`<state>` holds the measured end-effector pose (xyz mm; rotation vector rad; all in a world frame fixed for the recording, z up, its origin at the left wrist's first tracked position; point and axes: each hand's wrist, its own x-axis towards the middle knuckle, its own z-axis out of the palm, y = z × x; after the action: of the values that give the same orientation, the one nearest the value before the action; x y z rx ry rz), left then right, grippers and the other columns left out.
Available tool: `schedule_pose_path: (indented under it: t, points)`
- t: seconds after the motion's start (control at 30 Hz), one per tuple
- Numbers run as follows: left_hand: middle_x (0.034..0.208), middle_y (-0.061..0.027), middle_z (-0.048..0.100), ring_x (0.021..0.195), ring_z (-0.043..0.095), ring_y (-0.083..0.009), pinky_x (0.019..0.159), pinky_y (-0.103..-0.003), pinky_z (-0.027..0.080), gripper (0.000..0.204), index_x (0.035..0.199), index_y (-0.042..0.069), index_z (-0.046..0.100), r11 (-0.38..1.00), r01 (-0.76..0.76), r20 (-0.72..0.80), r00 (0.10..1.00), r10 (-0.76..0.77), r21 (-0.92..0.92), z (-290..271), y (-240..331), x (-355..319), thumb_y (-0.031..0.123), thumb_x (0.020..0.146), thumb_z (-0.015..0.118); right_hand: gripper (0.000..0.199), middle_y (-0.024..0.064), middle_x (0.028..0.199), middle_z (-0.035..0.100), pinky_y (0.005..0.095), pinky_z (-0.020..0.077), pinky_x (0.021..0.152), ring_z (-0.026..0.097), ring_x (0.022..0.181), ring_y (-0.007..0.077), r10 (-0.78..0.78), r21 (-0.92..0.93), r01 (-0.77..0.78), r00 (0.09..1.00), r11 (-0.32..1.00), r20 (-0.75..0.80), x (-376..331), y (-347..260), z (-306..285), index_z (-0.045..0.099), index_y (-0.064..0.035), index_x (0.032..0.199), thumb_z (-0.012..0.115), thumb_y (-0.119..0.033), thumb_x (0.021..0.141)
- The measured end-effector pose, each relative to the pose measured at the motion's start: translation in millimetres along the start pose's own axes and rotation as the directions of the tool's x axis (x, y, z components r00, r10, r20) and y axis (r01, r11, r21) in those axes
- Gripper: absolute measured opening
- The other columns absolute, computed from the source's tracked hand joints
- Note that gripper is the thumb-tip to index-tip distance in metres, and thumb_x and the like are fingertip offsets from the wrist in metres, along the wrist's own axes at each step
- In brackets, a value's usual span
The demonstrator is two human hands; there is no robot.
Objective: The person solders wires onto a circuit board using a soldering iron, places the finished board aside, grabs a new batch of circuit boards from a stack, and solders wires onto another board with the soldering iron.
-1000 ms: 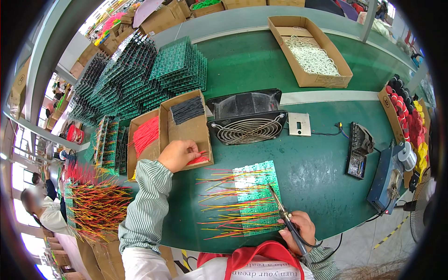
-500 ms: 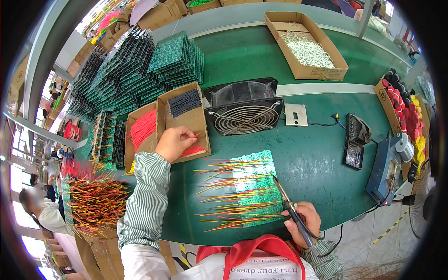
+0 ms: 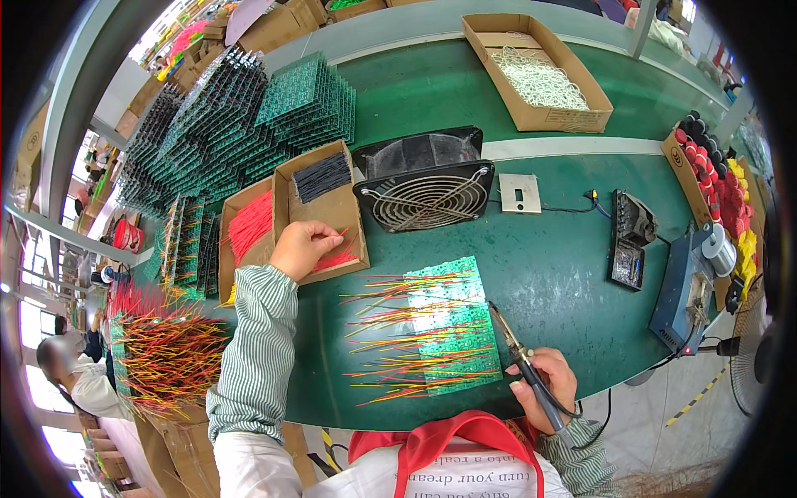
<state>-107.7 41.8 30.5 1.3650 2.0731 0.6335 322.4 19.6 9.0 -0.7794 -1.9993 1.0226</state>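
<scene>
Over the front part of a divided cardboard box (image 3: 330, 212), my left hand (image 3: 300, 251) is closed in a pinch on a short red wire (image 3: 342, 234). Loose red wires (image 3: 339, 256) lie beneath it. My right hand (image 3: 550, 383) grips a soldering iron (image 3: 538, 385) by its dark handle, its tip angled up and left, just off the right edge of a green circuit board panel (image 3: 461, 290). Rows of red and yellow wires (image 3: 378, 312) stick out leftward from that panel, which lies flat on the green table.
Stacked circuit boards (image 3: 216, 124) rise behind the box, and a wired bundle (image 3: 170, 357) sits at left. A black fan (image 3: 427, 195) stands beyond the panel. To the right are a black tray (image 3: 628, 241), a blue soldering station (image 3: 682, 290) and a solder spool (image 3: 719, 249).
The iron's tip has moved off the panel to its right side. My left hand has shifted slightly, still pinching over the box. The whole view has moved a little.
</scene>
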Motion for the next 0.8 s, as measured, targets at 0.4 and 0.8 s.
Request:
schedule_pose_path:
  t: [0.4,0.8]
  points:
    - [0.075,-0.0011,0.06,0.065,0.057,-0.007,0.054,-0.021,0.048,0.009,0.091,0.001,0.06,0.94,0.066,-0.097,0.99,-0.104,-0.334,5,4,13,0.005,0.084,0.063,0.037,0.0148,0.093,0.057,0.0277,0.0512,0.059,0.064,0.073,0.0209,0.067,0.06,-0.065,0.997,0.996,-0.032,2,4,0,0.05,-0.0028,0.104,0.072,-0.013,0.077]
    - [0.074,0.0001,0.06,0.064,0.055,-0.0052,0.051,-0.019,0.044,0.011,0.09,0.0,0.061,0.943,0.046,-0.121,0.988,-0.091,-0.331,-4,2,10,0.01,0.086,0.064,0.038,0.0168,0.095,0.057,0.0282,0.0531,0.06,0.066,0.076,0.0222,0.031,0.038,-0.03,0.999,0.999,-0.014,-1,2,-6,0.048,-0.0018,0.106,0.072,-0.011,0.077]
